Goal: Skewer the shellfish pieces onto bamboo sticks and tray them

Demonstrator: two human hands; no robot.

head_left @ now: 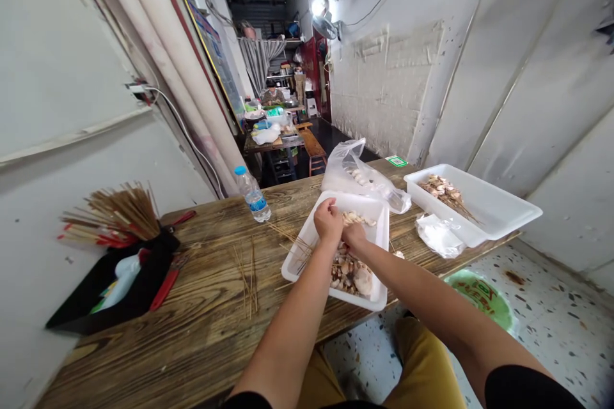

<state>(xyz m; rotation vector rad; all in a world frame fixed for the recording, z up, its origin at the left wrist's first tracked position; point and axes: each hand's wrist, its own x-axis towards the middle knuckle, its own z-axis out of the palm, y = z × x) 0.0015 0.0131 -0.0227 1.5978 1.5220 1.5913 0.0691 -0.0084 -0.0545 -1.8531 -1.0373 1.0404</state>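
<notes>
Both my hands are over a white plastic tray (383,268) on the wooden table. My left hand (329,220) is closed, its fingers curled in a pinch; what is in them is too small to make out. Close beside it, my right hand (354,235) reaches low into the tray with fingers bent, their tips hidden. Pale and brown food pieces, perhaps mushrooms (361,280), fill the near part of the tray. Whitish strips (367,220) lie at its far side. Thin bamboo skewers (300,241) rest across the tray's left rim.
Loose skewers (249,284) and a water bottle (254,195) are to the left, beyond them a black box (110,294) with bundled sticks (127,214). A plastic bag (348,169) sits behind the tray. A second tray (503,211) holds skewered pieces (444,188), near white bags (439,236).
</notes>
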